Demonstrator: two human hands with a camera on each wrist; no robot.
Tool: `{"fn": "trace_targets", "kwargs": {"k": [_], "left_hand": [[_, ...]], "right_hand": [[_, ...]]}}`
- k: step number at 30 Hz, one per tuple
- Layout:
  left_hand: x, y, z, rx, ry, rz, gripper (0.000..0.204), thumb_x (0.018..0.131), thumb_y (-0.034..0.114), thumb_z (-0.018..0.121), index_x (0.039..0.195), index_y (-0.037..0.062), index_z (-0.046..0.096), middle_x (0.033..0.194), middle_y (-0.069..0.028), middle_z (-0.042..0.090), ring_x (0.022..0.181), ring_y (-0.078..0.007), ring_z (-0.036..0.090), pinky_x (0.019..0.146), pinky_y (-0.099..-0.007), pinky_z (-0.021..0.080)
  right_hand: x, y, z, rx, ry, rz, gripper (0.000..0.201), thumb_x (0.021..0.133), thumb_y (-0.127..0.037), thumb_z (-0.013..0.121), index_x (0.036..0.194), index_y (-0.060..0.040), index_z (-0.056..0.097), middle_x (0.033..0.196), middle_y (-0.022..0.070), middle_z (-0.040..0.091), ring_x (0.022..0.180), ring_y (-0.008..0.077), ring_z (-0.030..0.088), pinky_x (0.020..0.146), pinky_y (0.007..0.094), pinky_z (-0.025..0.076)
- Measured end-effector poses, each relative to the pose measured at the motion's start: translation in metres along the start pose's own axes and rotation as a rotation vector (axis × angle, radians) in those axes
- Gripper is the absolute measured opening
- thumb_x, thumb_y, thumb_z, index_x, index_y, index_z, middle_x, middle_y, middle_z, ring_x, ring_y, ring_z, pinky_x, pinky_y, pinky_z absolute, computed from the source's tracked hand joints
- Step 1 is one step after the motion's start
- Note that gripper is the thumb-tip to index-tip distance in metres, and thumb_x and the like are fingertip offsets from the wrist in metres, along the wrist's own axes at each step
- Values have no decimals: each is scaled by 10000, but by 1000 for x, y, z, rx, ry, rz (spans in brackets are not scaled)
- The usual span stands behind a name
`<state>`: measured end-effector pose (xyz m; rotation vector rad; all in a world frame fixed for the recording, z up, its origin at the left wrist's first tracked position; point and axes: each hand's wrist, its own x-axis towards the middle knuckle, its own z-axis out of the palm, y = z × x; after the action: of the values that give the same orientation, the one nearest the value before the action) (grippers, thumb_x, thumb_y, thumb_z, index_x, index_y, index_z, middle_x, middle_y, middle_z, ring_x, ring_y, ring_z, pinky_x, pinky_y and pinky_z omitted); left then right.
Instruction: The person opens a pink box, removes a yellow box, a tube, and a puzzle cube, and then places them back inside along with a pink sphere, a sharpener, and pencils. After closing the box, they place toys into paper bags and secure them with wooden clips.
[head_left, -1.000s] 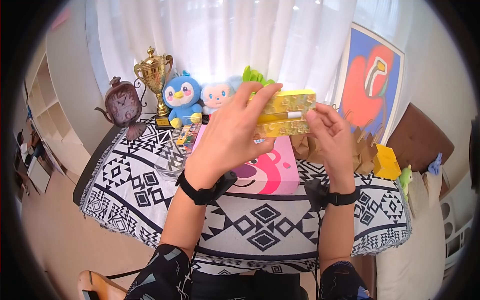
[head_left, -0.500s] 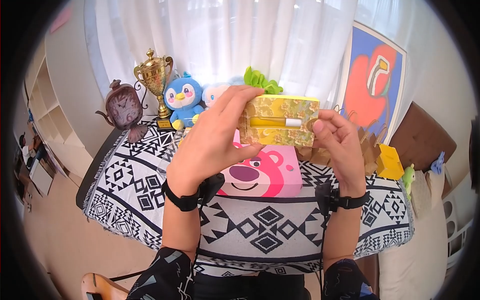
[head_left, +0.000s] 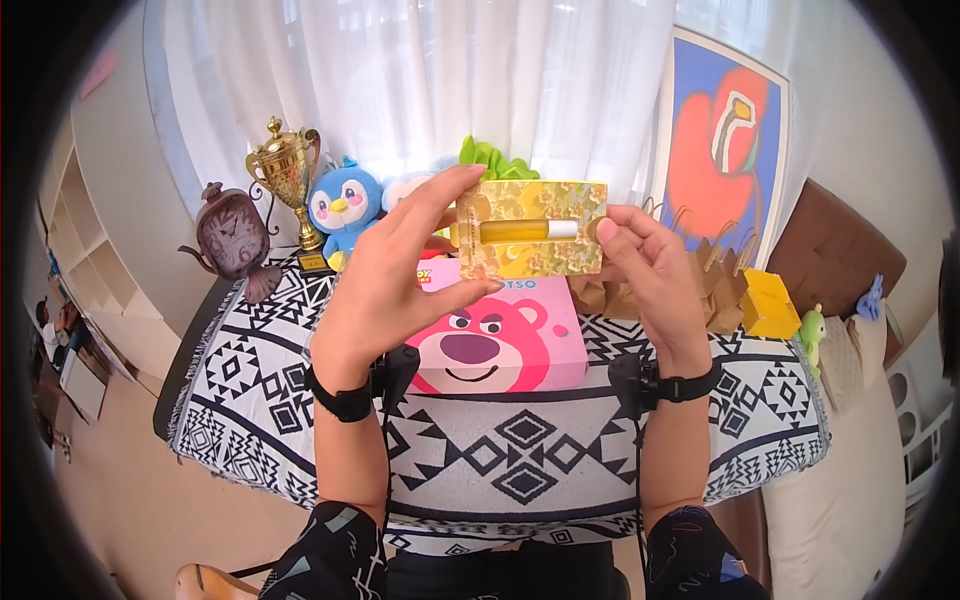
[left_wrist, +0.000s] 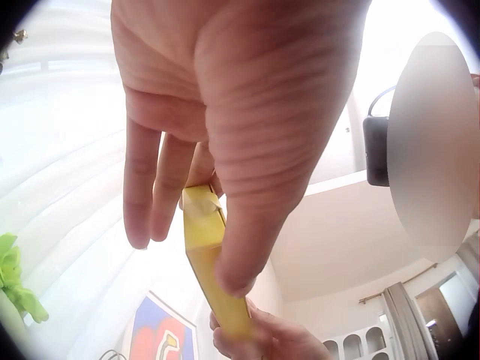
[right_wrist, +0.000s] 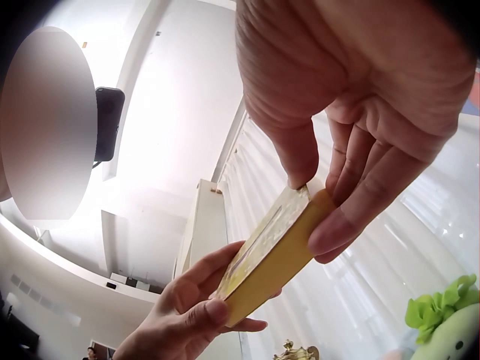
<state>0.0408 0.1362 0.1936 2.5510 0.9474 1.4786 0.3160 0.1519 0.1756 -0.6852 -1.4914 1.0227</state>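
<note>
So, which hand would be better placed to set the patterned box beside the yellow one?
Probably the right hand: like the left hand, it holds the patterned box, but is nearer the yellow box.

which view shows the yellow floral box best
The head view: the yellow floral box faces it, its white-capped vial plain to see. The left wrist view shows mainly yellow sides; the right wrist view, one side and the foreshortened front.
</note>
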Motion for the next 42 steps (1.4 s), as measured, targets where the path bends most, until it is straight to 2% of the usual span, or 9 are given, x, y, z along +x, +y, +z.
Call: {"fn": "trace_targets", "kwargs": {"k": [6,12,15,19,22,27,30,33,42], "left_hand": [[0,0,1,22,-28,-7,894,729,42,885,1523,116,482,1433,-162,606,1205,-324,659,920,-386,606],[3,1,2,5,20,127,861,709,11,863,1489,94,508,1422,-159,612,1214,-330,651,941,-400,588],[6,6,11,2,96,183,833,700,6,845,1465,86,524,1415,-155,606,1245,-341,628,998,-410,559],[6,12,24,11,16,214,822,688,10,837,1448,81,533,1410,-154,579,1284,-358,595,1057,-426,521],[6,12,27,-29,-15,211,828,681,12,842,1447,81,535,1406,-163,564,1282,-381,586,1074,-437,504],[5,10,15,-77,54,81,802,700,-31,831,1438,78,540,1424,-148,536,1292,-322,604,1021,-411,599],[5,1,13,-192,100,41,790,719,-38,830,1439,75,525,1431,-135,525,1325,-288,593,986,-405,633],[3,-6,11,-301,73,-78,791,737,-30,834,1447,59,495,1433,-136,529,1325,-312,606,967,-399,645],[5,-11,19,-198,-45,-148,843,763,36,843,1508,52,449,1418,-160,533,1259,-312,617,888,-373,651]], "right_hand": [[1,0,-2,-16,55,6,358,1068,-251,636,1296,24,615,1082,69,733,924,115,723,811,274,609],[3,7,9,-14,79,-74,501,1032,-220,688,1408,66,522,1303,137,652,1101,136,659,835,289,614],[1,10,23,-187,14,-184,699,964,-229,772,1504,70,443,1428,183,581,1249,222,621,941,361,598],[-13,6,45,-527,26,-296,729,947,-232,787,1509,77,440,1435,225,586,1270,268,631,978,386,589],[-13,2,45,-459,-24,-278,751,928,-262,806,1501,73,454,1417,261,603,1253,292,653,971,388,602],[-7,-10,21,-171,71,-66,509,1041,-136,649,1478,48,464,1253,177,697,1168,212,689,862,295,641],[-2,-3,8,-201,305,-233,430,1059,-87,593,1447,49,471,1127,159,746,952,169,745,749,259,637],[0,-8,-7,-191,405,-294,483,1063,-101,592,1492,20,404,1107,153,745,879,144,738,676,242,619],[2,-8,-16,-38,481,-299,362,1061,-105,601,1390,-8,483,1122,141,721,828,109,708,609,213,582]]}}
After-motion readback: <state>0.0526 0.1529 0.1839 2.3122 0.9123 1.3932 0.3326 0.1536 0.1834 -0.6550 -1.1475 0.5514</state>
